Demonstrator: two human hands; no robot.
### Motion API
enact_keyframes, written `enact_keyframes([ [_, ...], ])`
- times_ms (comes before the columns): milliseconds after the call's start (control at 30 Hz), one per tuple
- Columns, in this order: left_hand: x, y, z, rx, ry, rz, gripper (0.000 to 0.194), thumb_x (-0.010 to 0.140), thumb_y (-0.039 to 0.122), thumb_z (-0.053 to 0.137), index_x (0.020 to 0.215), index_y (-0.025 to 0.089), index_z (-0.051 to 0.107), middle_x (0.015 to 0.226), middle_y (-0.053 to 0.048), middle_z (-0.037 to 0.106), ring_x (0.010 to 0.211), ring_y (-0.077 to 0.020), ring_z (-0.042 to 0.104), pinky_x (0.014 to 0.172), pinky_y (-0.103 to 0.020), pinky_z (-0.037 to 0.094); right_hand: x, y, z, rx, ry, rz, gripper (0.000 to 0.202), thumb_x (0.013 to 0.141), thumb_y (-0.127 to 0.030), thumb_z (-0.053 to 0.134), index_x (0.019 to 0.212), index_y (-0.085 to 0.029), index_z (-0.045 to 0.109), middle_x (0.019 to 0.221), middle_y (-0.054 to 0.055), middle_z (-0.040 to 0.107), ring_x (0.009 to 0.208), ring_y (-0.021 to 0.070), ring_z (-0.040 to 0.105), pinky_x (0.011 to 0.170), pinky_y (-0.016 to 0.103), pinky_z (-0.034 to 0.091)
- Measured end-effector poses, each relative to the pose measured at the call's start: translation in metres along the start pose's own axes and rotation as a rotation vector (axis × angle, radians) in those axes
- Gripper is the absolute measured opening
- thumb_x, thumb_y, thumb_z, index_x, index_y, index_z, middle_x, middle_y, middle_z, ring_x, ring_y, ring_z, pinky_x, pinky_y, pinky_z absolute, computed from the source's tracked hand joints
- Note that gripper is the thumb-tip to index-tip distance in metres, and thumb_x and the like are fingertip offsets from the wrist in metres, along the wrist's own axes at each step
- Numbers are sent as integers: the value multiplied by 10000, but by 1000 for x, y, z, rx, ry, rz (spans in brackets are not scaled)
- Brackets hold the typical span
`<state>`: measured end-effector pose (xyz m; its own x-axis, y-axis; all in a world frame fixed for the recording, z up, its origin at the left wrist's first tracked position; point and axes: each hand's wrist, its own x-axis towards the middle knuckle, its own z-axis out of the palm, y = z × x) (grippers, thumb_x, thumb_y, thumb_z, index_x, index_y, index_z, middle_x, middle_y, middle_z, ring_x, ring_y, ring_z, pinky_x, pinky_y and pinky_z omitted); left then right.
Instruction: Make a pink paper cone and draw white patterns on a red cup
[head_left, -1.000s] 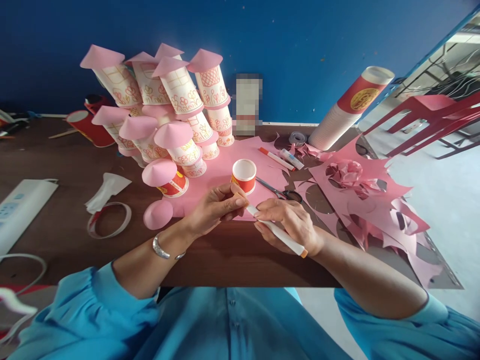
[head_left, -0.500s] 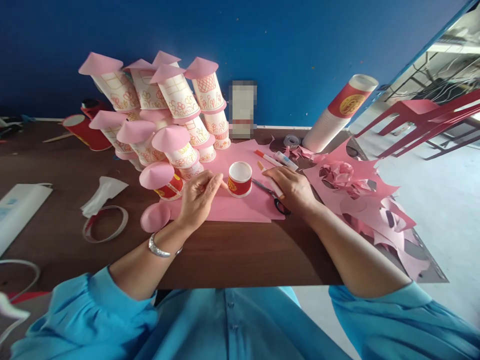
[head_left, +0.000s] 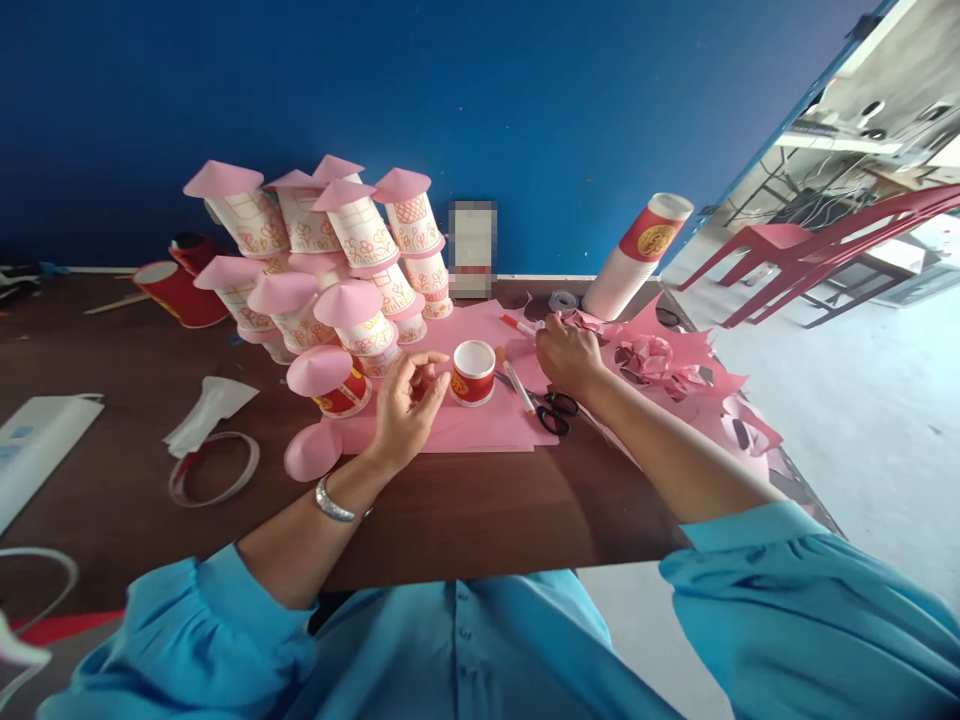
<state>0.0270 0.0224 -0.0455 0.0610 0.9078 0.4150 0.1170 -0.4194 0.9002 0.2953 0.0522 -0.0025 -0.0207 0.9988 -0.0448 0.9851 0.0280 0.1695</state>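
A short red and white paper cup [head_left: 473, 374] stands upright on pink paper sheets [head_left: 439, 428]. Close to its left side, my left hand [head_left: 405, 408] is empty, with curved fingers and a gap between thumb and forefinger. My right hand [head_left: 568, 357] reaches down right of the cup, fingers closed; whatever is under or in them is hidden. By its fingertips lies a red-capped marker [head_left: 517, 325]. An orange-capped marker [head_left: 516, 380] lies between the cup and my right hand, across the black-handled scissors [head_left: 553, 412].
Stacked cup towers with pink cone roofs [head_left: 349, 300] stand at left. A tall leaning cup stack [head_left: 634, 258], a tape roll [head_left: 563, 302] and pink paper scraps [head_left: 660, 365] are at right. Left on the table are a white tape ring [head_left: 251, 470] and a loose pink cone [head_left: 313, 452].
My right hand has let go of the orange-capped marker, which now lies on the paper, and has moved up and away. My left hand's fingers have spread apart. The view has shifted slightly.
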Motion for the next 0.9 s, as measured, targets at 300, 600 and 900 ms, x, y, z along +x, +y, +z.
enact_keyframes([
  [300, 3, 7, -1, -47, 15, -27, 332, 937, 460, 847, 1136, 213, 748, 912, -1, 613, 721, -114, 529, 669, -248, 460, 9, 2, -7, 130, 239, 34, 291, 1025, -235, 613, 1195, -134, 825, 1257, 226, 780, 1083, 371, 786, 856, 434, 615],
  [600, -1, 15, -3, -280, -110, -34, 446, 987, 642, 807, 1104, 226, 698, 800, 35, 622, 570, -78, 446, 537, -238, 405, -46, -10, -20, 560, 608, -755, 228, 1145, -273, 572, 1212, -224, 785, 978, 39, 801, 736, 146, 687, 642, 265, 487],
  [900, 8, 14, -2, -285, 11, -149, 614, 946, 802, 759, 807, 231, 579, 578, 89, 402, 485, -77, 279, 466, -250, 255, -42, -11, -13, 1016, 648, -602, 216, 1132, -384, 669, 1070, -240, 817, 925, 31, 834, 774, 178, 754, 722, 299, 610],
])
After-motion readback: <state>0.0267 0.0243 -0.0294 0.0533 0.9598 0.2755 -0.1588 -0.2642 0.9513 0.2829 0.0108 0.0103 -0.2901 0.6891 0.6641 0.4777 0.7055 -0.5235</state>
